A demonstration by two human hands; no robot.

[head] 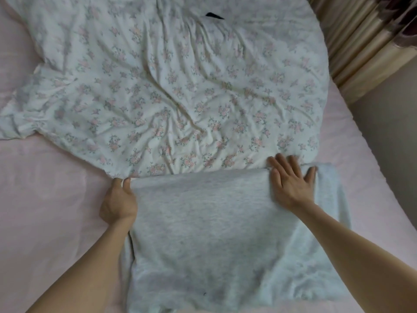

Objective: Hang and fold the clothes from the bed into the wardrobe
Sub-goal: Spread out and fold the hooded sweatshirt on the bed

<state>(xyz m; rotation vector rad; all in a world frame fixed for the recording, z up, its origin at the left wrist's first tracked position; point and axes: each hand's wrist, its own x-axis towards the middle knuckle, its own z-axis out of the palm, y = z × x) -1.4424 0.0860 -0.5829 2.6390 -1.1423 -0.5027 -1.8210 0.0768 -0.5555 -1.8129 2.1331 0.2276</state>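
Grey marl garment (203, 222) spread flat on the pink bed sheet (45, 199) at lower centre of the frame, its far-left corner pinched by the left hand (118, 199), the right hand (291, 184) pressing flat-fingered on its far-right edge, beside a rumpled floral quilt (169, 86).

A bedroom in a home. A wide bed with a smooth pale pink fitted sheet (45, 211) fills nearly the whole view. A rumpled white duvet printed with small pink flowers (169, 86) lies spread over its far half. Along the right side, just past the bed's edge, hang pleated cream satin curtains (352, 46) with a dark maroon patterned panel (401, 21) beside them.
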